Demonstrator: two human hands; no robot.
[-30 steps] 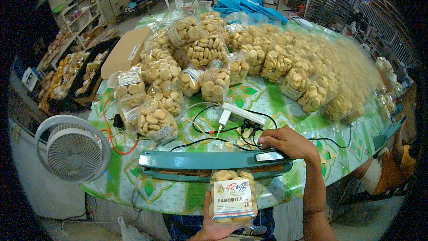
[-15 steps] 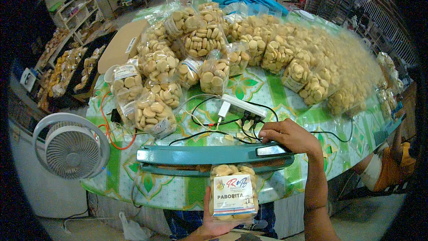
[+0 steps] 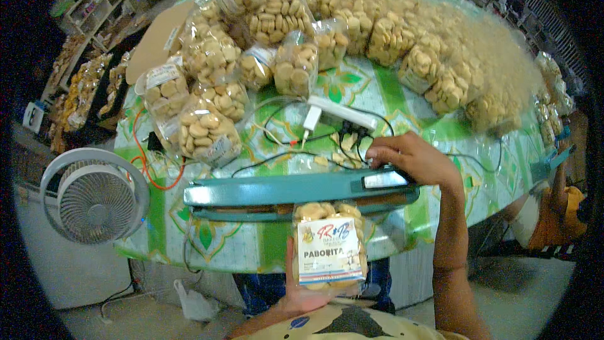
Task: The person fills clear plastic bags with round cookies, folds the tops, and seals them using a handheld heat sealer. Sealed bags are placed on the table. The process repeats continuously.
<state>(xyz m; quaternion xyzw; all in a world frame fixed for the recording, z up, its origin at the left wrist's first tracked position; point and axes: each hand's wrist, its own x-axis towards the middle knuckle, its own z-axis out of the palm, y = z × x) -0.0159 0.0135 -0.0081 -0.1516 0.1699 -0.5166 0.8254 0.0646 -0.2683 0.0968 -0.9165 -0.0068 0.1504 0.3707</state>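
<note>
My left hand holds a clear bag of round biscuits with a white printed label, its top tucked into the jaw of a teal bar-shaped heat sealer at the table's near edge. My right hand presses down on the sealer's upper arm near its right end. The bag hangs below the sealer, off the table edge.
A green-patterned tablecloth covers the table, piled with several filled biscuit bags. A white power strip with black and orange cables lies behind the sealer. A white fan stands at the left. Shelves of goods sit far left.
The view has dipped closer to the table. Both hands stay where they were, left on the bag and right pressing the sealer.
</note>
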